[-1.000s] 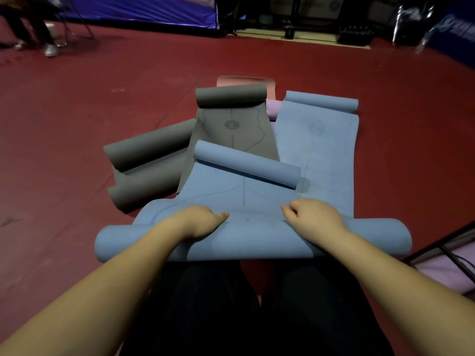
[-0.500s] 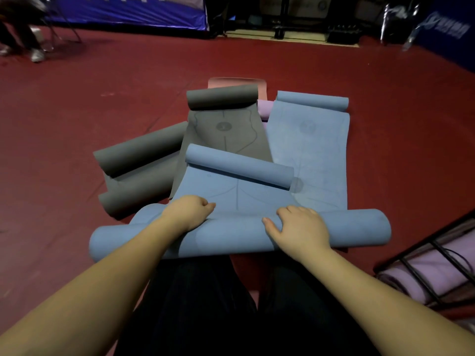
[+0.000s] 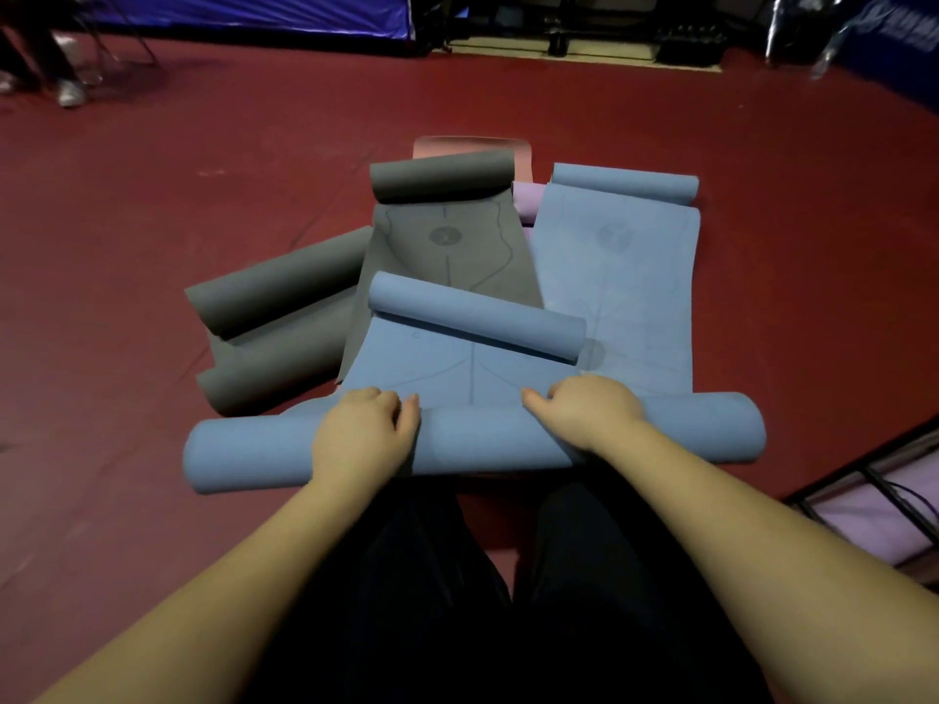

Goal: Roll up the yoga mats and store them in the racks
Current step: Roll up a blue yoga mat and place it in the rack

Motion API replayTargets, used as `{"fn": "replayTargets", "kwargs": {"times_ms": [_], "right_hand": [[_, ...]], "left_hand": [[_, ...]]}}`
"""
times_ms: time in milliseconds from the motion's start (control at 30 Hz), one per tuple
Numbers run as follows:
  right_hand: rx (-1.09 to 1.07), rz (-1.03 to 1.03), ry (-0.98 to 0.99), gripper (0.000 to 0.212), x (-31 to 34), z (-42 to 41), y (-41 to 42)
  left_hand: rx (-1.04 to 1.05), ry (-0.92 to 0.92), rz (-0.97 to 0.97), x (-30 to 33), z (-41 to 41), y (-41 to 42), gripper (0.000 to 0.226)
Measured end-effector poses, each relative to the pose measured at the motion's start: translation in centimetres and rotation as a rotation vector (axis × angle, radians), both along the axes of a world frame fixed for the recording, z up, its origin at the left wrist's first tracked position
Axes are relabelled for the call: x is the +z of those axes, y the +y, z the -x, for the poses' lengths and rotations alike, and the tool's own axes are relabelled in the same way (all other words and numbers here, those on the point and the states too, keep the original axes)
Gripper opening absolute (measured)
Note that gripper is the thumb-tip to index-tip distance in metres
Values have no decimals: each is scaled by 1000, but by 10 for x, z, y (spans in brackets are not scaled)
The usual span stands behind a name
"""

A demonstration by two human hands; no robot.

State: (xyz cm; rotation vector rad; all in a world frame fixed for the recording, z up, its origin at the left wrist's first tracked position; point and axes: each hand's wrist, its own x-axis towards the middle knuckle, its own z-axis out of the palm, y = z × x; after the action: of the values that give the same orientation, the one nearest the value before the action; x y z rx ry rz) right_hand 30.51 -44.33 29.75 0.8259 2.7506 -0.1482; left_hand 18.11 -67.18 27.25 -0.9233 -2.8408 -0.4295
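Rolling step: our left hand (image 3: 363, 431) and right hand (image 3: 589, 409) grip blue mat roll (image 3: 477, 439); next we push roll forward evenly.

1. Two blue foam yoga mats, nearer (image 3: 472, 444) and farther (image 3: 620, 276).
2. Two grey foam yoga mats, centre (image 3: 447, 236) and left (image 3: 274, 317).
3. One pink mat (image 3: 472, 144).
4. One lilac mat (image 3: 528, 198) on the floor.
5. One black wire rack (image 3: 874, 475).

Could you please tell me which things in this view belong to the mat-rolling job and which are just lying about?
Part of the job:
- partly rolled blue yoga mat under left hand and right hand
- second blue mat
- grey mats
- black wire rack

Just lying about:
- red floor
- blue banner
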Motion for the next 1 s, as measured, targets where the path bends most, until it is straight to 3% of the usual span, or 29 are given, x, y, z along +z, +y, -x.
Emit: {"fn": "replayTargets", "kwargs": {"times_ms": [233, 367, 467, 567, 633, 767, 1000], "right_hand": [[39, 128, -143, 71, -2, 26, 14], [-1, 85, 1, 59, -4, 22, 10], [20, -95, 196, 55, -14, 6, -2], [85, -236, 204, 70, -23, -10, -14], [82, -219, 173, 74, -24, -11, -13], [80, -191, 189, 58, -13, -1, -6], [74, -108, 157, 62, 8, -16, -6]], "left_hand": [[-86, 72, 148, -10, 4, -6, 71], [-97, 74, 234, -6, 18, 6, 66], [-104, 4, 253, -3, 28, 15, 60], [-112, -115, 257, 1, 35, 21, 63], [-121, -182, 282, 6, 37, 23, 64], [-109, -301, 365, 20, 40, 30, 66], [-93, -358, 367, 26, 24, 22, 71]]}}
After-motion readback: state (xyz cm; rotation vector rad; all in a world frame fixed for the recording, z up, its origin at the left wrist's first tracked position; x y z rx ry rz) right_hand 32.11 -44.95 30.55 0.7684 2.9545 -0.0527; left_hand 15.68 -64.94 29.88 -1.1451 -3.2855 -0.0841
